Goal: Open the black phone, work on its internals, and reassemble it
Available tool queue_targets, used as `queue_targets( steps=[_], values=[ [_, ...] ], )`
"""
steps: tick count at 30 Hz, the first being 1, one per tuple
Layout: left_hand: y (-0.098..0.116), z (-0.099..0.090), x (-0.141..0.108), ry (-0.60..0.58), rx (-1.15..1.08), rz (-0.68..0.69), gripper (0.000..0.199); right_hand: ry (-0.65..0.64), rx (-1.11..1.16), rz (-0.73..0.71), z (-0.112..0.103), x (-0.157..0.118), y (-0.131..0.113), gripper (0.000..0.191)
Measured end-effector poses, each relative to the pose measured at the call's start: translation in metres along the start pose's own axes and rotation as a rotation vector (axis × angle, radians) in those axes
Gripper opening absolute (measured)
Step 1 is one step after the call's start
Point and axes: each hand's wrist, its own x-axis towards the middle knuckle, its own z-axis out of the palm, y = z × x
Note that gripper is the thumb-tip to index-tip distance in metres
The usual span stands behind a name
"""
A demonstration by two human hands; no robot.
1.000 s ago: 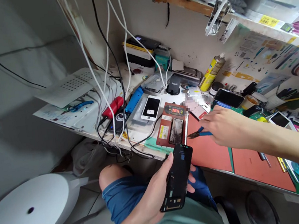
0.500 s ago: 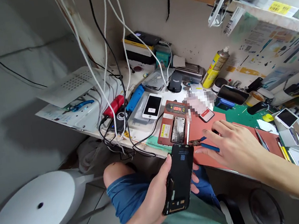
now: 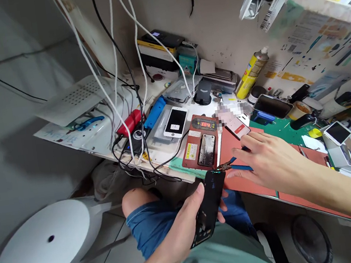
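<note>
My left hand (image 3: 194, 211) is closed around a black phone screen assembly (image 3: 210, 196), thumb on its left edge and fingertips showing past its right edge. It is tilted over my lap, just off the front of the workbench. In my right hand (image 3: 257, 159) is a pair of blue-handled cutting pliers (image 3: 236, 166). Their jaws are at the top edge of the screen assembly; whether they grip anything there is too small to tell. Beyond them sits a brown heating plate (image 3: 188, 160) with a lit red display and a grey metal block on it.
Behind lie a white phone (image 3: 175, 123), a blue tool (image 3: 155, 112) and a red one (image 3: 129, 122). A yellow spray can (image 3: 252, 74) leans near the wall. White cables (image 3: 121, 112) hang down at left. A white stool (image 3: 42, 248) stands on the floor.
The black screen assembly has tilted in my left hand, so its face looks narrower. The pliers' jaws stay at its top edge. The whole view has shifted slightly.
</note>
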Motion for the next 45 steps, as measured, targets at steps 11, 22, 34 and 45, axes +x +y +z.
queue_targets(
  steps=[11, 22, 34, 45],
  values=[
    [-0.006, -0.005, 0.003, 0.008, 0.1, 0.056, 0.073, -0.014, -0.075, -0.033, 0.001, 0.002, -0.002, 0.041],
    [-0.002, -0.004, 0.004, 0.074, 0.443, 0.272, 0.058, 0.029, -0.308, -0.107, 0.006, 0.007, -0.002, 0.007],
    [0.001, 0.0, 0.008, 0.116, 0.429, 0.25, 0.068, -0.006, -0.434, -0.225, 0.006, 0.015, 0.007, 0.011],
    [-0.001, -0.004, 0.005, 0.106, 0.153, 0.07, 0.082, -0.136, -0.288, -0.003, -0.001, 0.028, 0.046, 0.017]
  ],
)
